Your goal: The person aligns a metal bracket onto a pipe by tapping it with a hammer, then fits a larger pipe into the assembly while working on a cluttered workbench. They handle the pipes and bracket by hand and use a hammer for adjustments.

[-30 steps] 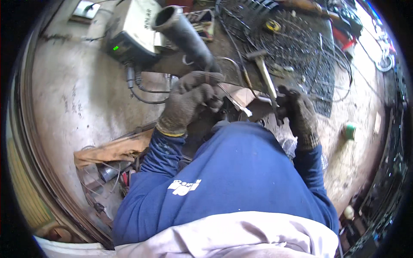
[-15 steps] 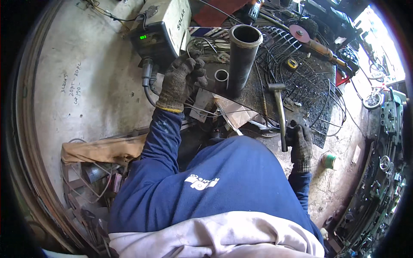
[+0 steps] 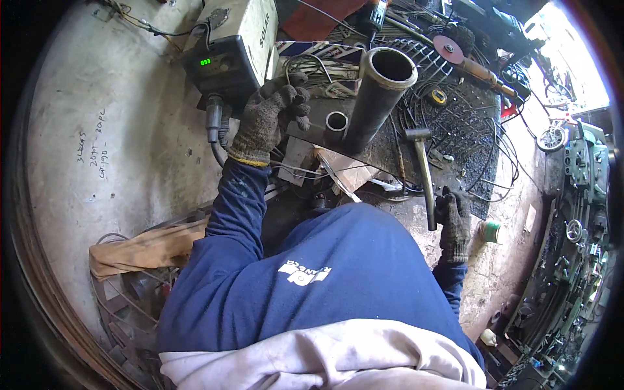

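Note:
My left hand (image 3: 268, 120), in a grey knit glove, is raised beside the dark front of a welding machine (image 3: 220, 65). Its fingers are curled; I cannot make out anything in them. To its right a wide dark steel pipe (image 3: 376, 107) stands on end on the worktable, and a short narrow pipe (image 3: 336, 127) stands close by it. A hammer (image 3: 425, 172) has its head over the table and its handle reaching past the near edge. My right hand (image 3: 454, 224), also gloved, is just right of that handle, fingers bent. Whether they touch it is unclear.
An angle grinder (image 3: 471, 64) with a reddish disc lies among tangled wires at the far right of the worktable (image 3: 455, 175). A yellow tape measure (image 3: 438, 97) rests there too. A green spool (image 3: 492, 232) is on the floor. A tan cloth (image 3: 146, 248) lies at left.
The view has shifted slightly, so the wide pipe's top appears farther right and lower, and the welding machine farther left. My left hand has moved a little left; my right hand has hardly moved.

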Demonstrator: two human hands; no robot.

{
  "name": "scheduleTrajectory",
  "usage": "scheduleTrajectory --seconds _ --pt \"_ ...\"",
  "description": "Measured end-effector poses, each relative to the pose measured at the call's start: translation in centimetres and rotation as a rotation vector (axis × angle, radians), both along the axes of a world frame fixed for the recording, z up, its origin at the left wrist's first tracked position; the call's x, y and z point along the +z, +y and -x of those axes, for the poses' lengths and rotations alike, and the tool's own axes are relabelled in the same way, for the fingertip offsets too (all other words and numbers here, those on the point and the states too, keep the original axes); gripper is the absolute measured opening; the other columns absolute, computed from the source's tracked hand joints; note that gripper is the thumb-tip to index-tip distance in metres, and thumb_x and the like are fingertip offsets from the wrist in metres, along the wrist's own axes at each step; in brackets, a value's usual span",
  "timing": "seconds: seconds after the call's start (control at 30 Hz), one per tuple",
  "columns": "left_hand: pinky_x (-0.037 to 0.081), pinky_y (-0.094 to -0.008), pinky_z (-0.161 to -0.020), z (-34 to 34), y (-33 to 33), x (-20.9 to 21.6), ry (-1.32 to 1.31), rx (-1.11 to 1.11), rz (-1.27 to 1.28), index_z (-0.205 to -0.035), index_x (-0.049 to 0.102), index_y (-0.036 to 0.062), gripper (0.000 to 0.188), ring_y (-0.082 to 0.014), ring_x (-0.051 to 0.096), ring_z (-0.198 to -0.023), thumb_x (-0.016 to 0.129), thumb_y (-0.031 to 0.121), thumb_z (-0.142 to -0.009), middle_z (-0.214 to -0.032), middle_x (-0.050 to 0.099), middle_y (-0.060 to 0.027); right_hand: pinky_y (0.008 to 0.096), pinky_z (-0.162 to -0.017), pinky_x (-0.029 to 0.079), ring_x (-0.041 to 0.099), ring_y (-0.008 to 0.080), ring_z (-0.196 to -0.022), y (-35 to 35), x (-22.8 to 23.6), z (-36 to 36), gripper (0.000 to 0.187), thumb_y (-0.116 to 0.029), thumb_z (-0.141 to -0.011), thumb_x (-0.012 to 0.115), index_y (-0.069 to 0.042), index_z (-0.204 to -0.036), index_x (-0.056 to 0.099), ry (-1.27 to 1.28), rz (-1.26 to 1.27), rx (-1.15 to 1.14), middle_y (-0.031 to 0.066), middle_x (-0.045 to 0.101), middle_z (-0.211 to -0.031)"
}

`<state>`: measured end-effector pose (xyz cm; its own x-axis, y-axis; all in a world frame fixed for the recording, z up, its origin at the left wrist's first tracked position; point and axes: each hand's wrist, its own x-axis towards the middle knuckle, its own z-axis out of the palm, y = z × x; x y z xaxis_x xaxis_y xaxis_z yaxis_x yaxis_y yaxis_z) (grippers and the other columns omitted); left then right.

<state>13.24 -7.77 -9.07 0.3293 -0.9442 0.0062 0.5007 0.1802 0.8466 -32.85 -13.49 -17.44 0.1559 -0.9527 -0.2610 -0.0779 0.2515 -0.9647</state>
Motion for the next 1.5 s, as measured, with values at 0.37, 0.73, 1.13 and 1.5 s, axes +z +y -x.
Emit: scheduleTrajectory --seconds 0.37,0.73,1.13,1.5 --pt "0.059 -0.0346 -0.075 -0.7 3.8 -0.2 -0.132 -0.337 0.061 -0.129 0.065 -0.0037 0.038 -0.0166 0.069 -0.085 0.072 0.013 -0.095 -0.103 0.071 -0.0104 0.0243 -0.065 0.05 0.06 0.0093 -0.075 0.8 5.2 -6.0 0.036 -0.027 -0.106 0.058 -0.001 -0.131 0.062 0.151 0.422 0.05 0.0047 0.068 -0.099" --pt "0.053 -0.0413 -0.098 5.6 4.2 -2.4 -1.283 -0.574 -0.024 -0.119 0.073 0.0121 0.035 -0.033 0.067 -0.11 0.07 0.002 -0.086 -0.12 0.07 -0.0117 0.0282 -0.075 0.055 0.067 0.0131 -0.087 -0.8 6.8 -15.7 0.033 -0.025 -0.099 0.063 -0.002 -0.122 0.069 0.095 -0.36 0.779 0.005 0.07 -0.1" --pt "0.056 -0.0394 -0.084 4.8 2.6 -5.8 -1.288 -0.3 -0.051 -0.121 0.072 0.0143 0.027 -0.0287 0.071 -0.092 0.068 0.021 -0.096 -0.104 0.075 -0.0101 0.0246 -0.055 0.049 0.064 0.0107 -0.067 -1.2 3.7 -17.7 0.029 -0.029 -0.097 0.07 -0.002 -0.108 0.07 0.045 -0.451 0.602 0.005 0.07 -0.087" --pt "0.054 -0.0308 -0.084 9.0 4.5 -9.0 -0.451 -0.079 -0.275 -0.116 0.071 0.0036 0.026 -0.015 0.067 -0.096 0.071 0.022 -0.098 -0.106 0.073 -0.0063 0.0255 -0.069 0.051 0.064 0.0102 -0.081 1.6 3.4 -19.4 0.034 -0.037 -0.098 0.071 -0.004 -0.106 0.069 0.038 -0.459 0.337 0.0028 0.069 -0.091"
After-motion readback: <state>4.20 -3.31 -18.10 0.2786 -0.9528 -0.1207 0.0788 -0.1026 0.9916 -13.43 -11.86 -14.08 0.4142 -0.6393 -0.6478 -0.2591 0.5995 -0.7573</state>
